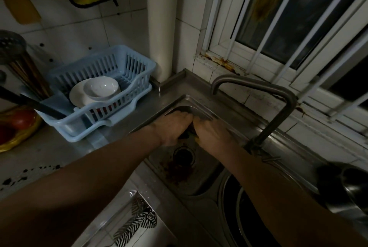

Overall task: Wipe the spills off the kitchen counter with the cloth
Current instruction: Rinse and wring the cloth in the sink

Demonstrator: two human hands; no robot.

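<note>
Together both forearms reach out over the sink (201, 179), left hand (172, 127) and right hand (211, 133) side by side, fingers (182, 116) curled round the cloth (189, 134), mostly hidden between them above the drain. Dark spills (20, 176) dot the bench (49, 147) at left.

one cloth (196, 139), one sink (203, 179), one tap (286, 105), one rack (137, 71), one bowl (100, 87), one plate (77, 95)

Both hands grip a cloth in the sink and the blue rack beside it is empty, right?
Not empty: the head view shows the rack holding a bowl and a plate. Both hands, left and right, do grip the cloth in the sink.
</note>
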